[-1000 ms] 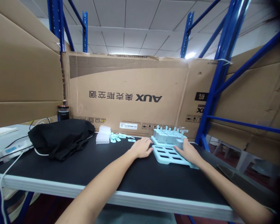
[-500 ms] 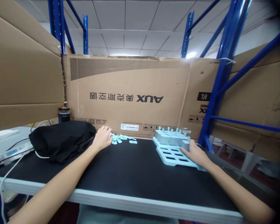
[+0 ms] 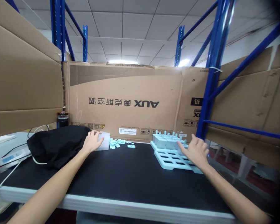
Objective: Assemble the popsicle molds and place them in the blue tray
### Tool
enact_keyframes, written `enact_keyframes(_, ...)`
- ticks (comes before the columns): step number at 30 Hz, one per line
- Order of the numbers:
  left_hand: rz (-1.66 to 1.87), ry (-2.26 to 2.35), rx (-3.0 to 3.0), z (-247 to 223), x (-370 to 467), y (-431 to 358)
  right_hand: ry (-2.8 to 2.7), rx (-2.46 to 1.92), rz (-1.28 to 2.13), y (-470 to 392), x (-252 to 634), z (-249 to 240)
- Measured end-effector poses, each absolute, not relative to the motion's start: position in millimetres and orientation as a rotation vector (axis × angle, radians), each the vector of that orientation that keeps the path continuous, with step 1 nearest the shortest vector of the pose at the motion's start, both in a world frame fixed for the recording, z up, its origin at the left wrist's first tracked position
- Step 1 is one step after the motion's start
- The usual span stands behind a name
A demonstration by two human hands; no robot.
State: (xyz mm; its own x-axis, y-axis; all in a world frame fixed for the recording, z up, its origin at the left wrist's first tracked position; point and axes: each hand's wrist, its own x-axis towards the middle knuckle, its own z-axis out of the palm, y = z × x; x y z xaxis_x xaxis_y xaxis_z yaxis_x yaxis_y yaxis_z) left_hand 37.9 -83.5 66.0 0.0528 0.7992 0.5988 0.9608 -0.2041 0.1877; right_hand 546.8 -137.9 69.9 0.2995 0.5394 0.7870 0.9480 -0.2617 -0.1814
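A translucent white container (image 3: 104, 141) lies on its side at the table's back left, its mouth toward a pile of flat light-blue pieces (image 3: 118, 143). At its left end is my left hand (image 3: 92, 141), thumb stretched along the container and fingers apart. A firm grip is not visible. Over on the right, a light-blue rack (image 3: 175, 161) with rectangular openings holds several light-blue blocks (image 3: 165, 142) with upright tabs, in its back part. My right hand (image 3: 197, 151) hovers by the rack's right end, fingers spread, holding nothing. It partly hides the blocks there.
A black cloth bundle (image 3: 58, 144) lies left of my left hand. Behind it stand a dark jar (image 3: 62, 119) and a white power strip (image 3: 11, 158) with cables. Cardboard (image 3: 126, 87) walls the back. A blue shelf post (image 3: 206, 102) rises at the right.
My right hand has let go of a block in the rack and lifted, its fingers spreading. My left hand has slid left, uncovering the translucent container. The view has shifted slightly.
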Motion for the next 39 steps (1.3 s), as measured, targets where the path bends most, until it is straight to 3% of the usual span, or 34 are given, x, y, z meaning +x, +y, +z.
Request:
enact_keyframes(4,-1.006,-1.956,-2.100,62,35,-80,-1.945,-1.573,-0.626,-119,461,96)
enact_keyframes(9,-1.067,-2.003,-2.078,59,33,-86,-2.552,-1.520,-0.383,-62,365,67)
enact_keyframes(14,-0.936,-1.930,-2.209,54,21,-93,-2.553,-1.568,-0.363,-53,349,43)
enact_keyframes(25,-0.723,-1.765,-2.350,52,-1,-95,-2.464,-1.416,-0.225,-80,359,58)
enact_keyframes(34,-0.884,-1.718,-2.466,49,-5,-93,-2.437,-1.425,-0.169,-89,361,47)
enact_keyframes(39,-1.436,-1.516,-2.526,52,10,-99,-2.314,-1.305,-0.033,-93,359,55)
